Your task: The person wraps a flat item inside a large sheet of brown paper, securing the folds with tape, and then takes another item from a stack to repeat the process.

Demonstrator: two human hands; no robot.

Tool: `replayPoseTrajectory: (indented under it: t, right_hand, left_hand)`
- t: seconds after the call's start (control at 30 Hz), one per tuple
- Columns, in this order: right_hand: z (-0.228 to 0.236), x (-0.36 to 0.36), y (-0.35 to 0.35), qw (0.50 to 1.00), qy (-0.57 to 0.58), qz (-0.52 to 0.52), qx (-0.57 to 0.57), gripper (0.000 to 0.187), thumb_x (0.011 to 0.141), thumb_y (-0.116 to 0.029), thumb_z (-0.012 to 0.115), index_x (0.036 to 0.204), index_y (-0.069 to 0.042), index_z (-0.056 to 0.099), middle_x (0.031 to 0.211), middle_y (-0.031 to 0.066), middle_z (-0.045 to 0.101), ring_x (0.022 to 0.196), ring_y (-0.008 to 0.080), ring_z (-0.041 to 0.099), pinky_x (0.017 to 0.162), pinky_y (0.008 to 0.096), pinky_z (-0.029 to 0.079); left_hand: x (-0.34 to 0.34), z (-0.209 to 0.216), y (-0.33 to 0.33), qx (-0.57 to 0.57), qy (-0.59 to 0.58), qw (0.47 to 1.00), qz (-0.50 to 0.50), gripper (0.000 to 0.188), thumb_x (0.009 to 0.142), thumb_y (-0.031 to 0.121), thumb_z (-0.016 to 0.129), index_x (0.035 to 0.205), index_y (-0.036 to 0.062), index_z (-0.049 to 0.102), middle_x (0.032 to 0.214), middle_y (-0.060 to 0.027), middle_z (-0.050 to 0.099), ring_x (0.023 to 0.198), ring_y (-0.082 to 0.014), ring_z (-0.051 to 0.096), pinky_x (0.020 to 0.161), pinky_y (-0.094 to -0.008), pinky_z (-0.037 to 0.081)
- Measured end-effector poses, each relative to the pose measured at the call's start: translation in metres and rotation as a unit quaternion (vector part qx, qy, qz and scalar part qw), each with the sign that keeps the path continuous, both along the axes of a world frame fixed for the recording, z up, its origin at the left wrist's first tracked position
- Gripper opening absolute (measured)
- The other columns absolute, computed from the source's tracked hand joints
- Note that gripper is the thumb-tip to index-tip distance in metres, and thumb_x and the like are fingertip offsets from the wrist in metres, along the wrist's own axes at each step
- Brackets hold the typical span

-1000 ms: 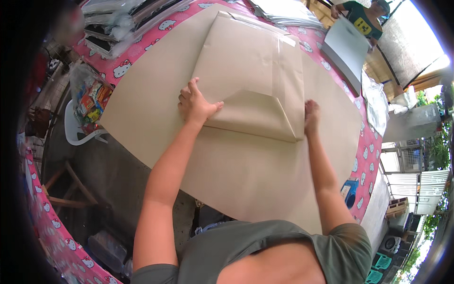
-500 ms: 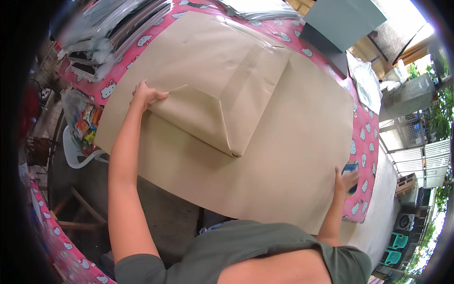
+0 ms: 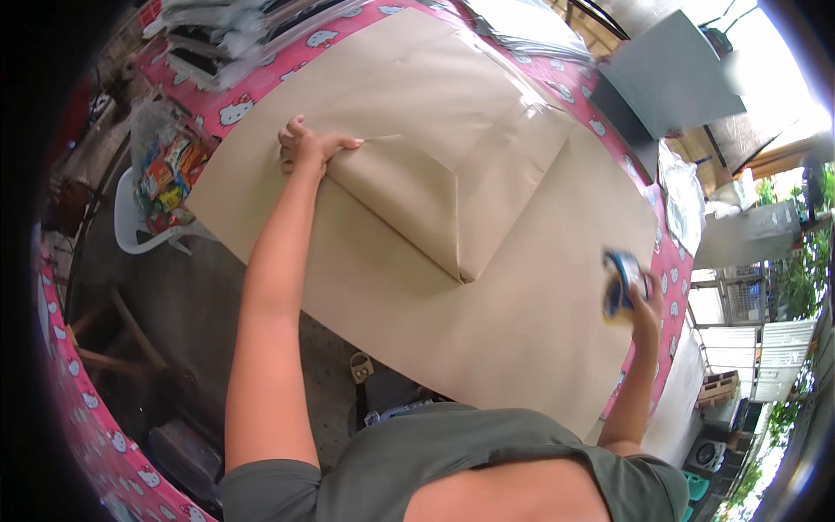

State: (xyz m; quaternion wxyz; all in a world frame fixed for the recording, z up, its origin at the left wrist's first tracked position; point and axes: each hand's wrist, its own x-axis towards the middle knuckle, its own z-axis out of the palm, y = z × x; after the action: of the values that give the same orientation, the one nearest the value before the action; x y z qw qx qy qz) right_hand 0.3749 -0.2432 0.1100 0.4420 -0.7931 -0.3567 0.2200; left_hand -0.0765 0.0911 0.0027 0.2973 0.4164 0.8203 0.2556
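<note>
- Parcel: a flat brown-paper parcel [image 3: 522, 143] lies on a larger brown sheet [image 3: 383, 300], which spreads over a table with a pink patterned cloth [image 3: 235, 111]. A folded flap [image 3: 400, 183] crosses its near side and ends at a pointed corner [image 3: 467, 277]; a glossy clear strip [image 3: 528, 98] shows near its far edge.
- Left hand [image 3: 306, 152]: thumb and fingers spread apart, the thumb at the flap's upper left, the fingers over the paper beyond it—resting, not clamped.
- Right hand [image 3: 645, 300]: closed around a blue hand tool [image 3: 619, 283], probably a tape dispenser, blurred, over the right part of the sheet. The two hands are well apart.
- Handling, as judged: the paper looks light and smooth, stiff enough to keep a crease yet easily dented or torn. The parcel's contents are hidden, so its weight cannot be told.
- Hold, as judged: a flat palm or thumb along the fold suits the flap, which could spring up; both opposite edges suit the parcel—a pinch at the pointed corner might crumple it. The tool seems rigid and best gripped by its body.
</note>
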Motion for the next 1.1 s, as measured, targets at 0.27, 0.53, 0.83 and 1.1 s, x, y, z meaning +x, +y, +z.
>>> replayPoseTrajectory:
  t: [0.27, 0.53, 0.83, 1.1]
  right_hand:
    - [0.037, -0.246, 0.298, 0.900, 0.001, 0.433, 0.043, 0.061, 0.055, -0.021, 0.077, 0.111, -0.005, 0.058, 0.094, 0.0109, 0.061, 0.081, 0.0188, 0.060, 0.071, 0.0302, 0.050]
    - [-0.012, -0.249, 0.336, 0.842, -0.136, 0.511, -0.105, 0.065, 0.058, -0.039, 0.071, 0.113, -0.005, 0.061, 0.092, 0.0133, 0.065, 0.076, 0.0213, 0.064, 0.077, 0.0303, 0.050]
    - [0.042, -0.128, 0.175, 0.798, -0.141, 0.473, -0.347, 0.041, 0.067, -0.016, 0.066, 0.106, -0.004, 0.063, 0.102, 0.0090, 0.064, 0.094, 0.0171, 0.060, 0.086, 0.0304, 0.045]
    - [-0.052, -0.128, 0.301, 0.551, -0.220, 0.309, -0.743, 0.028, 0.073, -0.036, 0.062, 0.091, -0.015, 0.068, 0.094, 0.0078, 0.064, 0.079, 0.0188, 0.060, 0.068, 0.0357, 0.048]
  left_hand:
    - [-0.002, -0.001, -0.004, -0.004, -0.023, 1.000, 0.019, 0.120, 0.035, 0.035, 0.087, 0.134, 0.0203, 0.021, 0.136, -0.0083, 0.024, 0.126, -0.0263, 0.027, 0.102, -0.0436, 0.023]
    - [0.000, -0.002, 0.001, 0.014, -0.032, 0.999, 0.014, 0.119, 0.032, 0.033, 0.087, 0.132, 0.0177, 0.023, 0.140, -0.0107, 0.018, 0.129, -0.0313, 0.020, 0.103, -0.0422, 0.020]
    - [0.005, 0.016, -0.008, 0.035, 0.248, 0.959, -0.130, 0.096, 0.066, 0.043, 0.068, 0.141, 0.0195, 0.013, 0.149, -0.0089, 0.002, 0.135, -0.0254, 0.015, 0.107, -0.0465, 0.015]
    - [0.067, -0.023, -0.013, 0.180, 0.268, 0.853, -0.411, 0.059, 0.090, 0.049, 0.029, 0.142, 0.0214, 0.022, 0.149, 0.0017, 0.017, 0.136, -0.0204, 0.017, 0.107, -0.0586, 0.008]
